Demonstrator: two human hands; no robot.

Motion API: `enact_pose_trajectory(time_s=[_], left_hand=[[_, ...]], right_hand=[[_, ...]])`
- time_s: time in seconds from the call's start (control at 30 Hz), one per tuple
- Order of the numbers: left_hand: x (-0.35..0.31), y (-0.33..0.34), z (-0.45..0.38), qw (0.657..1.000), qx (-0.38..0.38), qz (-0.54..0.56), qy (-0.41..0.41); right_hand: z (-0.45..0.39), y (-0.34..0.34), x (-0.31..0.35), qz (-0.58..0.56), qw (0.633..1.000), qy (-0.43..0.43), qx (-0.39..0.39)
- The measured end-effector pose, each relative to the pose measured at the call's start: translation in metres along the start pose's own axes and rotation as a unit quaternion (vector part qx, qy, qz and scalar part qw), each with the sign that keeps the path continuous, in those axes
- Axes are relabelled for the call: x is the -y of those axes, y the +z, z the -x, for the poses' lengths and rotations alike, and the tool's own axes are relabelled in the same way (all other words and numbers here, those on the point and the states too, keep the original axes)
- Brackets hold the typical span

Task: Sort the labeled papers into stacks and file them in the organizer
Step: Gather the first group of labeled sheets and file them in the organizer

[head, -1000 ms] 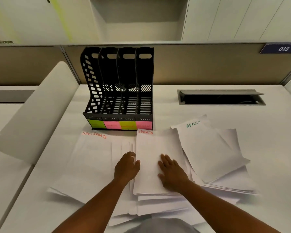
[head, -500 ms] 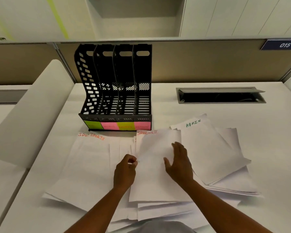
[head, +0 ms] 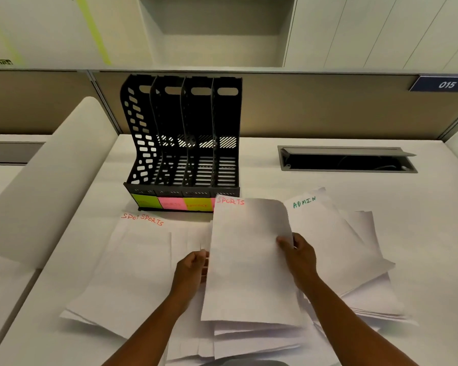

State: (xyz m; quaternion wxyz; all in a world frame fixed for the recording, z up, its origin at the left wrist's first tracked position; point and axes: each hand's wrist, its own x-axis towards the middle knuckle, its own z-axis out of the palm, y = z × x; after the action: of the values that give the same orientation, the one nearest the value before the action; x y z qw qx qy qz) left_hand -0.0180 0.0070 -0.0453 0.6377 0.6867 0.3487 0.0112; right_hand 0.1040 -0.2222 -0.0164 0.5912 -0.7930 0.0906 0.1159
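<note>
Item one, as I read it from the head camera: a white sheet headed SPORTS (head: pixel 249 260) in red, held at the middle of the view, its top edge raised toward the organizer and overlapping the organizer's right front corner. My right hand (head: pixel 300 257) pinches the sheet's right edge, thumb on top; my left hand (head: pixel 193 268) is curled closed at its left edge, gripping the sheet or the papers under it, I cannot tell which. Beneath and around lies a loose spread of white papers (head: pixel 249 342): to the left a sheet marked SPORTS twice (head: pixel 132 262), the first word partly written; to the right a fanned pile topped by a sheet marked ADMIN (head: pixel 328 239) in green. All rest on a pale white surface (head: pixel 381 196). Behind the papers stands a black organizer (head: pixel 185 143) with four upright slots, no paper visible in any of them, and coloured labels along its front base, green, pink and yellow, their lettering too faint to read. To the right a recessed cable tray (head: pixel 347 159) is set into the surface. Left, a curved white divider (head: pixel 45 175). Behind, a tan partition (head: pixel 328 109) bearing a blue plate numbered 015 (head: pixel 446 84), with white cabinets (head: pixel 368 30) above.
</note>
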Motion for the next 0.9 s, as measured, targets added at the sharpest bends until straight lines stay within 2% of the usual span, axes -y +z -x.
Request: enact_pose_trajectory(time_s=[0.07,0.2,0.27,0.57,0.9], left_hand=[[-0.002,0.005,-0.003,1.0,-0.007,-0.008,-0.013],[-0.001,0.013,-0.011,0.979,-0.059,-0.187,0.046],[-0.006,0.021,-0.012,0.974,-0.063,-0.211,0.059],[-0.016,0.04,-0.018,0.966,-0.082,-0.245,0.028],[-0.021,0.049,-0.018,0.975,-0.103,-0.194,-0.011]], right_hand=[[-0.007,-0.008,-0.001,0.006,1.0,-0.015,-0.019],[-0.021,-0.021,-0.004,0.03,0.998,-0.036,-0.037],[-0.026,-0.027,-0.006,0.035,0.998,-0.028,-0.046],[-0.033,-0.04,-0.02,0.065,0.995,-0.008,-0.069],[-0.027,-0.036,-0.022,0.076,0.996,-0.009,-0.043]])
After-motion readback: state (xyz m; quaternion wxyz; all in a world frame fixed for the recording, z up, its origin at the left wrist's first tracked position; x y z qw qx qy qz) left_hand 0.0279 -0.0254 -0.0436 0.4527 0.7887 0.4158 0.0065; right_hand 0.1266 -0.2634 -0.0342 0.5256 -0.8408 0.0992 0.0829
